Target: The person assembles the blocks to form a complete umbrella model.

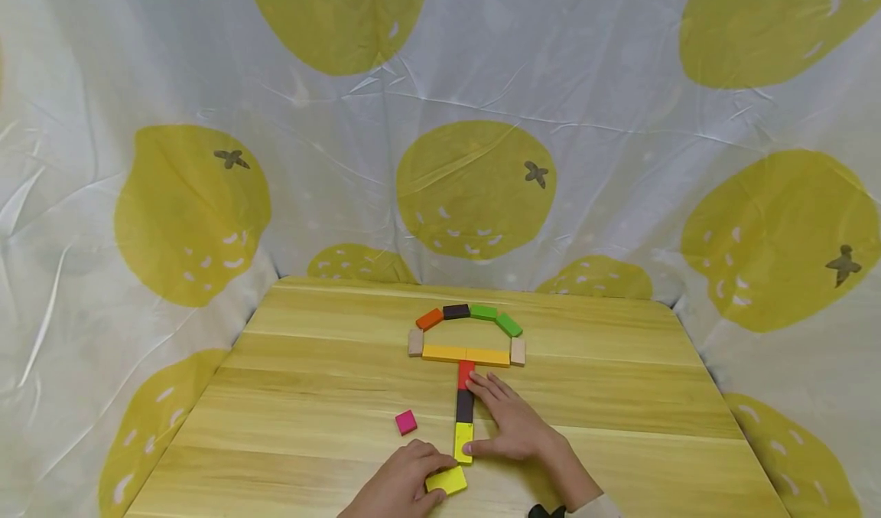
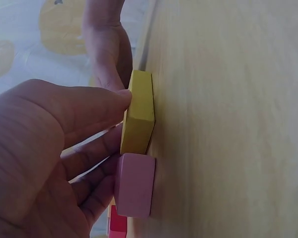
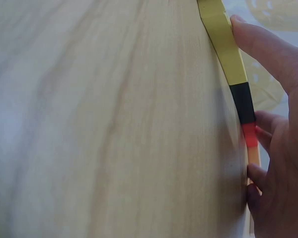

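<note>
My left hand [image 1: 402, 480] holds a yellow rectangular block [image 1: 447, 481] between thumb and fingers, just below the lower end of a block column. In the left wrist view, a pale pink block [image 2: 135, 186] sits close beside that yellow one, near the fingertips; the hand hides it from the head view. The right hand [image 1: 519, 426] lies along the column with fingers extended, its thumb on another yellow block [image 1: 463, 435] and a fingertip at the red block [image 1: 466, 374]. Between those two is a black block [image 1: 464, 405]. A magenta block [image 1: 406, 422] lies apart, left of the column.
Two orange-yellow bars [image 1: 443, 353] lie end to end across the column's top. Pale wooden blocks [image 1: 416, 343] flank them. Above is an arch of an orange block [image 1: 430, 319], a dark block [image 1: 456, 311] and two green blocks [image 1: 484, 313]. A lemon-printed cloth [image 1: 599, 158] surrounds the wooden table [image 1: 310, 395].
</note>
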`<state>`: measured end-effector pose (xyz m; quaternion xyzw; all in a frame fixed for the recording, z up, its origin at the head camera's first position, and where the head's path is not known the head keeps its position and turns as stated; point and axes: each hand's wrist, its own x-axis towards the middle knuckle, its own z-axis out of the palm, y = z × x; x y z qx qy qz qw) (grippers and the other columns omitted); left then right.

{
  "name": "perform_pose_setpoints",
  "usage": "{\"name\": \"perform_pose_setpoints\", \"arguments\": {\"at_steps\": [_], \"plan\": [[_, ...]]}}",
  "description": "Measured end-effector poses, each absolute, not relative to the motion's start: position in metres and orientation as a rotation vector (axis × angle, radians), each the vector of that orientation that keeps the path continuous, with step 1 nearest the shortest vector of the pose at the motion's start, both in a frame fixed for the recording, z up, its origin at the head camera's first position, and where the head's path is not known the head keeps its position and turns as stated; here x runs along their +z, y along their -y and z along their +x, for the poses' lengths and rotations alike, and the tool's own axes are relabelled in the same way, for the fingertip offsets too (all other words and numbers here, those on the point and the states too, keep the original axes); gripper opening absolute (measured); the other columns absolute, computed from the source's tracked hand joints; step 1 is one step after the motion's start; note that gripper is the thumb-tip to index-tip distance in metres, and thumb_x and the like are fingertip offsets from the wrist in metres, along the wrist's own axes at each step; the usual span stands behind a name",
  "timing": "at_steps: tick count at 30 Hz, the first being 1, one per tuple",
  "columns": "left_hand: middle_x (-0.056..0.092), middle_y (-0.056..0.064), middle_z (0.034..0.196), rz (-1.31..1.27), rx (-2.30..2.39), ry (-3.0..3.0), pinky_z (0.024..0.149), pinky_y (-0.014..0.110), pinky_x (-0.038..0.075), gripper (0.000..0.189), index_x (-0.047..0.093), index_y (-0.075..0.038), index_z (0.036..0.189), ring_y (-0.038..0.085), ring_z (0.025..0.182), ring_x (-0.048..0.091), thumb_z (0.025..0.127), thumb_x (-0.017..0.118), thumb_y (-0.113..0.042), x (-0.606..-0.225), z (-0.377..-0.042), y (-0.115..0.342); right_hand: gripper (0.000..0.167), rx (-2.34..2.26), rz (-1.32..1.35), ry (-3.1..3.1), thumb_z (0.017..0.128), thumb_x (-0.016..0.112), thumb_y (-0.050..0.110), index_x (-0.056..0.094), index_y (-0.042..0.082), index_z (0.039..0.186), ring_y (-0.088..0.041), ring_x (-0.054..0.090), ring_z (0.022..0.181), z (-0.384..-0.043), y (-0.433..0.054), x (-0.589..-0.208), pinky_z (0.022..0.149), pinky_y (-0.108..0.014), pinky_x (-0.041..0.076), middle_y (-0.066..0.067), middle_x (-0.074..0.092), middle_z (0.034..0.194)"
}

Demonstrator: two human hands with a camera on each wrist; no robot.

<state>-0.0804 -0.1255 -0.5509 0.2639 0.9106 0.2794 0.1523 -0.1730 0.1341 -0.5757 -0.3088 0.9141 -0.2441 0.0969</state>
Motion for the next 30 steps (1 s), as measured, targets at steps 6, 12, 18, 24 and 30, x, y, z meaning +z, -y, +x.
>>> {"name": "perform_pose_setpoints", "arguments": {"at_steps": [6, 12, 18, 24, 30], "plan": [[0.053, -0.020, 0.089, 0.761, 0.796, -2.663, 0.072, 0.020, 0.041, 0.037, 0.072, -0.024, 0.124, -0.001, 0.083, 0.045, 0.089, 0.077, -0.035, -0.552, -0.079, 0.129, 0.106, -0.729, -0.913, -2.704, 0.083, 0.066, 0.077, 0.030, 0.019, 0.164, -0.036, 0.016, 0.160, -0.172, -0.134, -0.576, 0.122, -0.063, 0.029, 0.002, 0.023, 0.172], [0.055, -0.020, 0.092, 0.755, 0.799, -2.702, 0.071, 0.021, 0.038, 0.034, 0.074, -0.023, 0.122, -0.001, 0.082, 0.044, 0.091, 0.075, -0.039, -0.552, -0.077, 0.128, 0.106, -0.726, -0.911, -2.706, 0.082, 0.066, 0.076, 0.029, 0.020, 0.164, -0.035, 0.016, 0.160, -0.172, -0.135, -0.576, 0.123, -0.062, 0.029, 0.003, 0.023, 0.172], [0.054, -0.020, 0.090, 0.714, 0.781, -2.713, 0.070, 0.023, 0.036, 0.034, 0.074, -0.023, 0.121, 0.001, 0.081, 0.043, 0.091, 0.076, -0.041, -0.551, -0.078, 0.124, 0.107, -0.736, -0.896, -2.694, 0.082, 0.065, 0.079, 0.028, 0.022, 0.165, -0.032, 0.013, 0.161, -0.172, -0.134, -0.576, 0.124, -0.061, 0.027, 0.005, 0.021, 0.172], [0.050, -0.020, 0.083, 0.684, 0.798, -2.732, 0.069, 0.023, 0.035, 0.034, 0.075, -0.022, 0.119, 0.000, 0.079, 0.042, 0.091, 0.076, -0.042, -0.551, -0.078, 0.120, 0.106, -0.725, -0.900, -2.696, 0.082, 0.065, 0.078, 0.029, 0.021, 0.164, -0.034, 0.014, 0.160, -0.172, -0.134, -0.575, 0.123, -0.062, 0.028, 0.004, 0.022, 0.172], [0.048, -0.019, 0.080, 0.695, 0.805, -2.745, 0.070, 0.021, 0.035, 0.034, 0.075, -0.021, 0.117, -0.001, 0.078, 0.042, 0.091, 0.077, -0.041, -0.554, -0.077, 0.118, 0.105, -0.740, -0.900, -2.692, 0.083, 0.066, 0.076, 0.030, 0.020, 0.164, -0.035, 0.015, 0.160, -0.171, -0.134, -0.575, 0.123, -0.062, 0.028, 0.003, 0.023, 0.172]]}}
